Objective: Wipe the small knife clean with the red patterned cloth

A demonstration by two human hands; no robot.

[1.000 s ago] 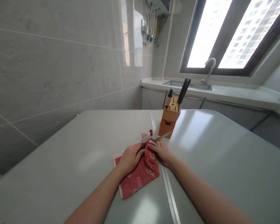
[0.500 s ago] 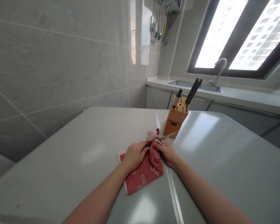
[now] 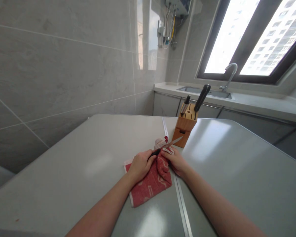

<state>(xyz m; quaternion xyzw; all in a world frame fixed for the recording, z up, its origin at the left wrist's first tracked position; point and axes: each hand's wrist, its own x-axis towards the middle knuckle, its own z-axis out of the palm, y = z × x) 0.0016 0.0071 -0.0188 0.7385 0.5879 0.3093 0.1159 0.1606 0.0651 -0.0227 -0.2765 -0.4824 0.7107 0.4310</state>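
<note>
My left hand (image 3: pixel 141 165) is closed around the black handle of a knife (image 3: pixel 172 143), whose blade points up and to the right, toward the wooden knife block. A red towel (image 3: pixel 151 187) with white edging hangs below and between my hands, its lower part spread on the table. Pinched in my right hand (image 3: pixel 175 160) is a bunched fold of that towel, close beside the base of the blade. Part of the knife's handle is hidden by my left fingers.
Just beyond the blade stands the knife block (image 3: pixel 185 126), with a large black-handled knife (image 3: pixel 202 97) and a smaller dark-handled tool (image 3: pixel 185 104) in it. A metal strip (image 3: pixel 180 194) runs along the grey table (image 3: pixel 64 174). Behind are a counter, sink and faucet (image 3: pixel 231 75).
More of the blade now shows above the towel, as the towel fold in my right hand has come slightly down and away from it. My left hand keeps its hold on the handle.
</note>
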